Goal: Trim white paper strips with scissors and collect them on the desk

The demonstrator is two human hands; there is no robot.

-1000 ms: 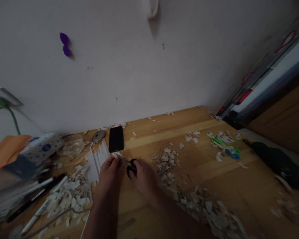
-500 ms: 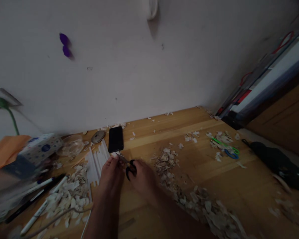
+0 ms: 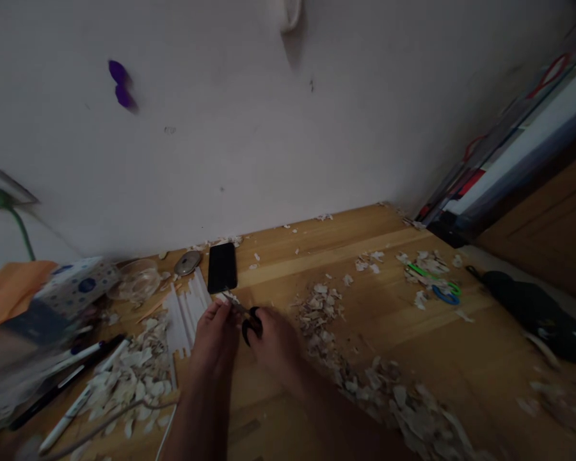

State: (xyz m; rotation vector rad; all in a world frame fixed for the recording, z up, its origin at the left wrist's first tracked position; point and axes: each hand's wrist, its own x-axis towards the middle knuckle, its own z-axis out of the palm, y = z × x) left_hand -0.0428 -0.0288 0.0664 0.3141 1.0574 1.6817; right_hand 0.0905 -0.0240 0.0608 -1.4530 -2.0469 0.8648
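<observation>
Over the wooden table [image 3: 269, 269], my right hand [image 3: 276, 336] grips black-handled scissors [image 3: 252, 323] by the loops. Their blades point up and left, to the fingertips of my left hand [image 3: 216, 330]. Those fingers pinch a small pale piece [image 3: 229, 297] that looks like a thin scrap or shell; its kind is too small to make out. The blade tips lie against or just over this piece. Just beyond my left hand rests a black phone [image 3: 222, 267]. White strips [image 3: 185, 317] lie side by side, left of my left hand.
Pale flakes form one heap [image 3: 139, 371] at left and a longer trail [image 3: 321, 314] at right. Green and blue scissors [image 3: 444, 293] lie far right near a dark pouch [image 3: 528, 314]. Pens [image 3: 67, 416], a clear bowl [image 3: 137, 282] and a tissue box [image 3: 84, 285] stand at left.
The scissors' blades and the pale piece have shifted slightly at my left fingertips. Both hands stay in nearly the same place; the view has moved a little.
</observation>
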